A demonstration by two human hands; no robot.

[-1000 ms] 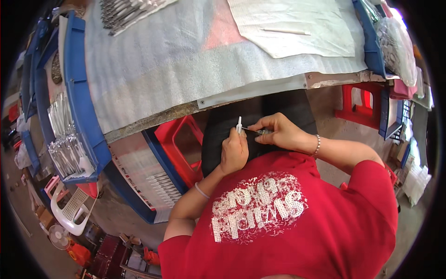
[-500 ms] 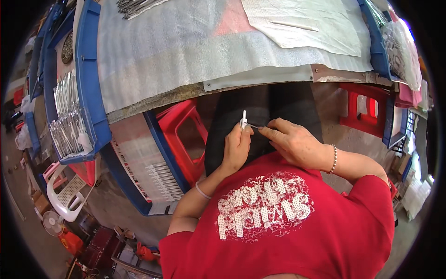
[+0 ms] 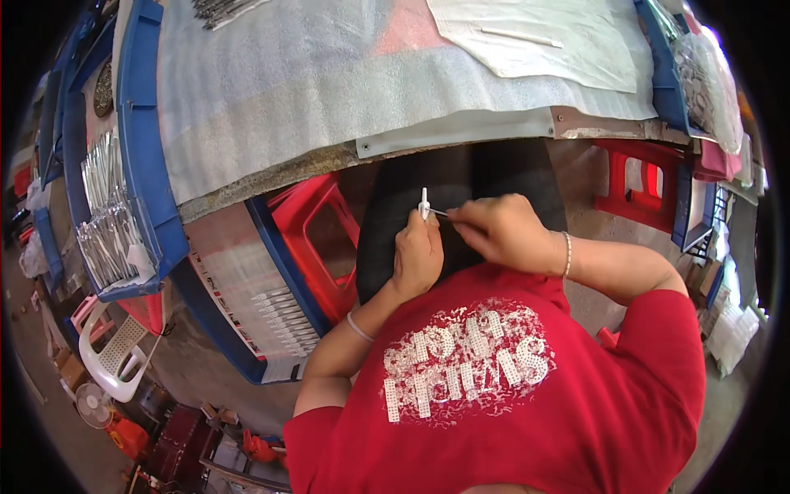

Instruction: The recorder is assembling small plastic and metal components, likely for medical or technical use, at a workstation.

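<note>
Over my lap, my left hand (image 3: 418, 253) is closed around a small white part (image 3: 425, 204) with a thin tip pointing up. My fingers hide its lower end. My right hand (image 3: 506, 230) pinches a thin dark metal rod (image 3: 440, 212), whose far end meets the side of the white part. Whether the rod enters it or only touches it is too small to tell. A slim white stick (image 3: 522, 37) lies on a white cloth (image 3: 576, 49) on the table beyond my hands.
The table (image 3: 329, 90) has a pale foam cover. Blue bins stand at both sides; the left bin (image 3: 156, 165) holds many metal rods (image 3: 111, 214). Below it, a blue tray (image 3: 276, 247) carries a row of white parts (image 3: 288, 321). Red stools (image 3: 317, 239) stand under the table.
My right hand has turned, its knuckles now higher and the wrist rolled. The white part has rotated slightly in my left hand. The whole view has shifted a little.
</note>
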